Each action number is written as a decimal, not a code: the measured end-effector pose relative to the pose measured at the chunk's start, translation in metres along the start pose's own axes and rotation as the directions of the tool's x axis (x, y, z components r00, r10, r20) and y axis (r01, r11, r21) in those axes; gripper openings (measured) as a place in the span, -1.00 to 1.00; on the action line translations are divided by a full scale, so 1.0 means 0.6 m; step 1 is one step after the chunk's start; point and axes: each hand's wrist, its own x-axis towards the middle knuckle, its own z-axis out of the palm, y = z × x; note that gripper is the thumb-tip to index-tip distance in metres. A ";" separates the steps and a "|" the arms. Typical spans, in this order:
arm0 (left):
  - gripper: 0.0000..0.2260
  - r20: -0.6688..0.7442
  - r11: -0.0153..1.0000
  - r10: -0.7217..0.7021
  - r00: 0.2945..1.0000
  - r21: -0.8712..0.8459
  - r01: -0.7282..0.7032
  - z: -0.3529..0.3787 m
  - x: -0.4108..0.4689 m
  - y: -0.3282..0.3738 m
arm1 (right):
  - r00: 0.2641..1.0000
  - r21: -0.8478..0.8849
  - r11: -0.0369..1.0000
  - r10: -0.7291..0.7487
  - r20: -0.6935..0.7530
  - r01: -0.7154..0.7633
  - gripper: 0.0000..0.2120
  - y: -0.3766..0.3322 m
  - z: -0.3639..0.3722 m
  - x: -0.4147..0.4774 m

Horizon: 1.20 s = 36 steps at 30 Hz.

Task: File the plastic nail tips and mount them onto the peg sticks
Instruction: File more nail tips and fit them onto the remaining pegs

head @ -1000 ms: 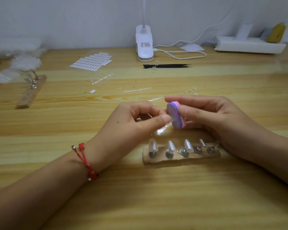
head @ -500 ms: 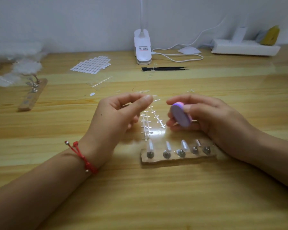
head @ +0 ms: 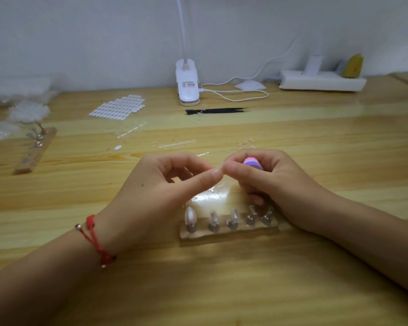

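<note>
My left hand (head: 165,191) pinches thumb and forefinger on a clear nail tip strip (head: 211,195), which hangs below the fingertips and is hard to make out. My right hand (head: 278,184) is closed around a pink and purple filing block (head: 252,163), and its forefinger tip touches my left fingertips. Just in front of both hands lies a wooden peg holder (head: 229,235) with several metal peg sticks. A clear nail tip (head: 190,215) stands on the leftmost peg, and smaller clear tips sit on the others.
Loose clear strips (head: 177,144) lie behind my hands. Farther back are black tweezers (head: 216,111), a white clamp lamp (head: 187,85) with its cable, a sheet of white tabs (head: 118,107) and a power strip (head: 320,81). A second wooden holder (head: 37,149) lies at the left.
My hands parted half a second ago, with the left lifting the clear strip. They have come back together, and the right hand has turned the block upward behind its fingers.
</note>
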 end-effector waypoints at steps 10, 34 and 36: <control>-0.80 0.109 0.730 0.449 0.887 0.527 -0.435 -0.019 0.017 0.037 | 0.988 0.214 0.971 0.076 0.135 -0.104 -0.82 -0.006 -0.014 0.008; -0.80 0.157 0.737 0.121 0.980 0.647 -0.195 0.046 -0.016 0.047 | 0.990 0.384 0.913 0.122 0.072 -0.140 -0.78 0.006 -0.025 0.018; -0.81 0.151 0.733 0.121 0.981 0.653 -0.191 0.045 -0.017 0.047 | 0.990 0.378 0.915 0.121 0.070 -0.138 -0.78 0.006 -0.025 0.018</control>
